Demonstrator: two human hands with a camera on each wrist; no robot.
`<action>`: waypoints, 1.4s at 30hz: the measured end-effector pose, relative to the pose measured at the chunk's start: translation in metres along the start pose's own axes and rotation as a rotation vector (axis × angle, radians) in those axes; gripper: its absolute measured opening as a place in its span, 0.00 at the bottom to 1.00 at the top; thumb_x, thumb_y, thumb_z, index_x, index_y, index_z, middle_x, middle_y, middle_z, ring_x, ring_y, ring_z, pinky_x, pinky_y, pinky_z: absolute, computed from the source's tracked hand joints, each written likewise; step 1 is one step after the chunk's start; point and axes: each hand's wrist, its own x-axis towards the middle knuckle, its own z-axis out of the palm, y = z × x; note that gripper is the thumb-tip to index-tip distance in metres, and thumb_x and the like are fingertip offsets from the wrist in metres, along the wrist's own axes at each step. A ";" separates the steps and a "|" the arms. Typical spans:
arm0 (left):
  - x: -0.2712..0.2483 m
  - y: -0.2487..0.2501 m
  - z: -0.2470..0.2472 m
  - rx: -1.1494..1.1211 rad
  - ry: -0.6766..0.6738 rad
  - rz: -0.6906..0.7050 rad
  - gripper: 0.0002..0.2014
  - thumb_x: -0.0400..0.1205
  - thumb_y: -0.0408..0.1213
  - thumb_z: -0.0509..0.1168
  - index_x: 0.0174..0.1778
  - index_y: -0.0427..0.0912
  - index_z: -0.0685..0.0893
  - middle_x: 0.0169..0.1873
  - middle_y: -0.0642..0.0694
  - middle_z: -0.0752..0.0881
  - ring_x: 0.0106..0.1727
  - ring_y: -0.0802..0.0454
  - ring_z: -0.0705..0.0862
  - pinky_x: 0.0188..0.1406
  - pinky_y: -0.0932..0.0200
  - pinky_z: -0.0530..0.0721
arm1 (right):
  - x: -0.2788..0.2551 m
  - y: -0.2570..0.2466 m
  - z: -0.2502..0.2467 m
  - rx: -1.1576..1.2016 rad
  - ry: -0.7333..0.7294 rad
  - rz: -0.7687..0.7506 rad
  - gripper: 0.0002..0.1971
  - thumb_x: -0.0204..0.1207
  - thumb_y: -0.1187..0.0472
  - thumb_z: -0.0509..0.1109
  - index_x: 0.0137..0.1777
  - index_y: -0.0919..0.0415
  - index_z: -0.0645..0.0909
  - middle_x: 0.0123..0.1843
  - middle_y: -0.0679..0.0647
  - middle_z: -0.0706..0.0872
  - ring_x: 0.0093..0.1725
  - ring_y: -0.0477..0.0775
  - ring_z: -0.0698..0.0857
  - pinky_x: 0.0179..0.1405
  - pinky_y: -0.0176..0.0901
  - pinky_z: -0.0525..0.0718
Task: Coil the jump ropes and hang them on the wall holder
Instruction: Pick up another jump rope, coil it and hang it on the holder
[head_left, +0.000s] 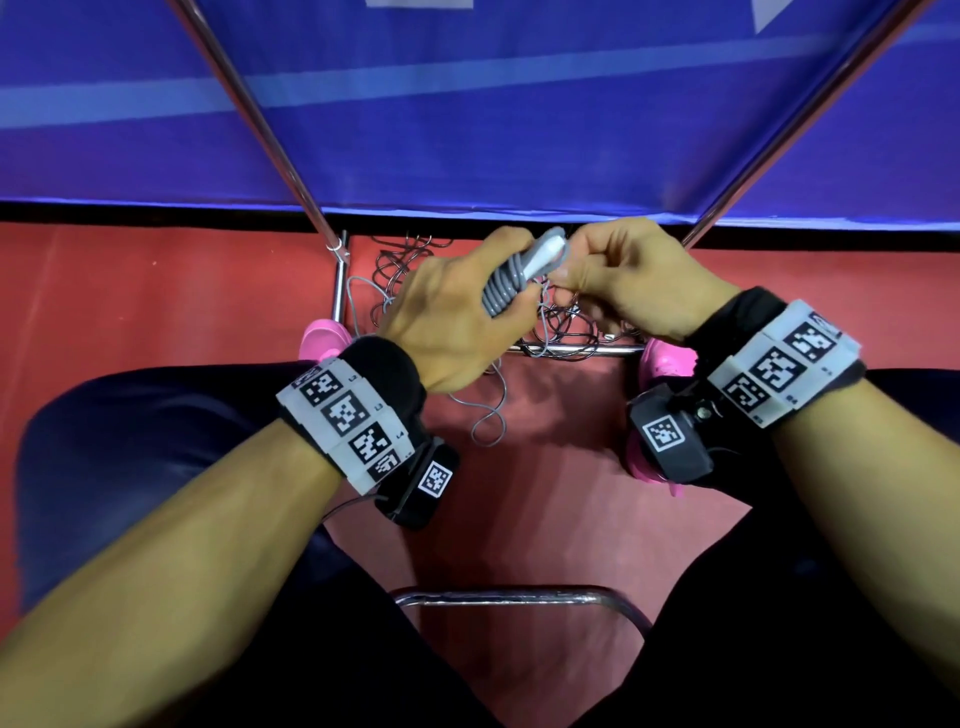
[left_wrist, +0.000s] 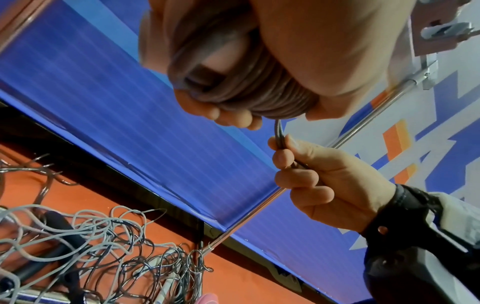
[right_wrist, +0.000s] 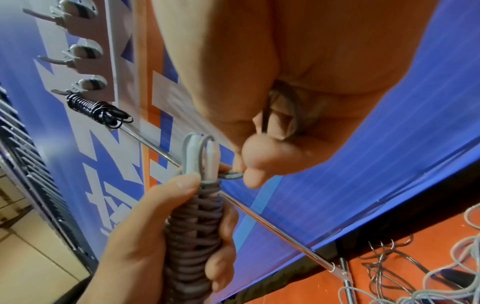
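While the left hand wraps its fingers and thumb round the coiled grey jump rope, holding it tilted with 2 white handles poking out on top, the right hand pinches the loose cord end just beside them, both raised above the tangled ropes on the floor

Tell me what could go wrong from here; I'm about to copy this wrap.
The right hand only pinches the strand beside the white handles; if it slips, the grey coil in the left hand may loosen. Loose grey rope loops below the hands near the floor tangle, so a pull might snag there.
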 end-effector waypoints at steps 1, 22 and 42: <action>0.001 -0.001 0.000 -0.026 0.003 -0.019 0.17 0.81 0.51 0.62 0.61 0.46 0.82 0.27 0.45 0.77 0.28 0.40 0.72 0.30 0.47 0.75 | -0.002 -0.001 0.001 -0.030 -0.014 -0.007 0.10 0.84 0.69 0.67 0.40 0.64 0.79 0.20 0.44 0.82 0.15 0.42 0.74 0.13 0.32 0.72; 0.014 -0.009 0.010 -0.157 -0.038 -0.365 0.23 0.90 0.54 0.53 0.30 0.49 0.66 0.22 0.50 0.74 0.28 0.50 0.75 0.34 0.49 0.67 | -0.014 -0.024 0.013 -0.731 -0.059 -0.190 0.16 0.84 0.55 0.65 0.38 0.65 0.83 0.31 0.61 0.85 0.34 0.59 0.80 0.39 0.50 0.77; 0.020 -0.018 0.017 -0.545 -0.056 -0.552 0.19 0.92 0.52 0.51 0.42 0.44 0.74 0.25 0.41 0.80 0.17 0.46 0.74 0.20 0.55 0.75 | -0.018 -0.015 0.007 -0.292 0.366 -0.486 0.27 0.78 0.59 0.74 0.76 0.52 0.70 0.32 0.46 0.89 0.31 0.49 0.86 0.39 0.40 0.85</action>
